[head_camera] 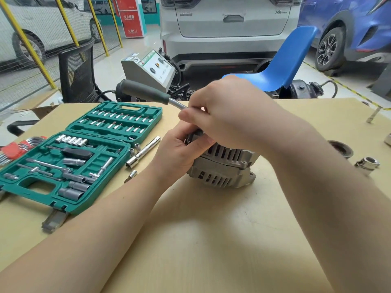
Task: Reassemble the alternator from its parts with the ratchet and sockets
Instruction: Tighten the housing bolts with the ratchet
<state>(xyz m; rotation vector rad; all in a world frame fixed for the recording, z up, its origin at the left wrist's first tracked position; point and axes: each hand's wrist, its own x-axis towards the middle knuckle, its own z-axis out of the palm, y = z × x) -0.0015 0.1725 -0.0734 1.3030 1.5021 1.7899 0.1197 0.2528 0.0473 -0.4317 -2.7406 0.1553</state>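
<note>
Parked cars, a white one and a blue one, fill the workshop behind a tan counter point(211, 240), with a blue chair point(281, 66) and a black mesh chair point(77, 70) along its far edge. On the counter stands the grey alternator point(222, 168), its slotted housing facing the viewer. The left hand point(179, 153) grips the alternator's upper left edge, fingers curled round a dark part at the top. The right hand point(228, 115) is closed round the head end of the ratchet point(146, 92) just above the alternator; its dark handle angles up and to the left, and the socket end is hidden under the fingers. Left of the alternator lies an open green socket case point(84, 153), rows of bits in its lid and sockets in its base. A long socket point(142, 152), two small sockets point(134, 149) and a bit point(131, 175) lie loose between case and alternator. Red hex keys point(12, 149) sit at the far left. On the right, a dark pulley point(340, 148) and a shiny metal fitting point(367, 163) rest apart from the alternator.
</note>
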